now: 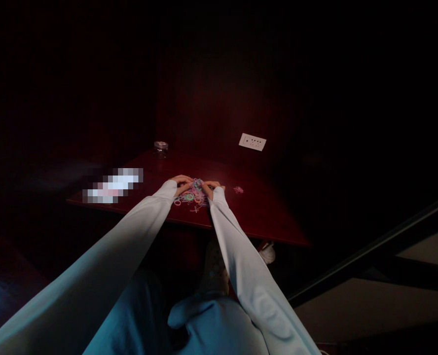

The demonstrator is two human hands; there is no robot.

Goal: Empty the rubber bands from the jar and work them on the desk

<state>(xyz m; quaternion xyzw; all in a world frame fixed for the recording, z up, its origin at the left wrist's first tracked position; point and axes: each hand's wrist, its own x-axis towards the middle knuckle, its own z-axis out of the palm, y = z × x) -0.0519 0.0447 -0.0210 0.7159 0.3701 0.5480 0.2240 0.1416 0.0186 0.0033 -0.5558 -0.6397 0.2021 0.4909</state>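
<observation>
A pile of small multicoloured elastic bands (190, 197), pink, green, orange and purple, lies near the front edge of the dark red table (274, 222). At its left side is my left hand (182, 182), with thumb and fingers apart and the fingertips at the bands. From the right, my right hand (213, 186) reaches into the same heap, fingers spread over its edge. Some fingertips are hidden among the bands, and a band pinched there would be too small to make out. To the right, a small separate cluster of pink bands (238, 190) rests on the tabletop.
A clear lidded jar (161, 149) stands at the back left of the table. Along the left edge lies a bright, pixelated object (115, 186). A white socket plate (252, 142) is on the dark wall behind. Below the table, a pale shoe (267, 253) shows.
</observation>
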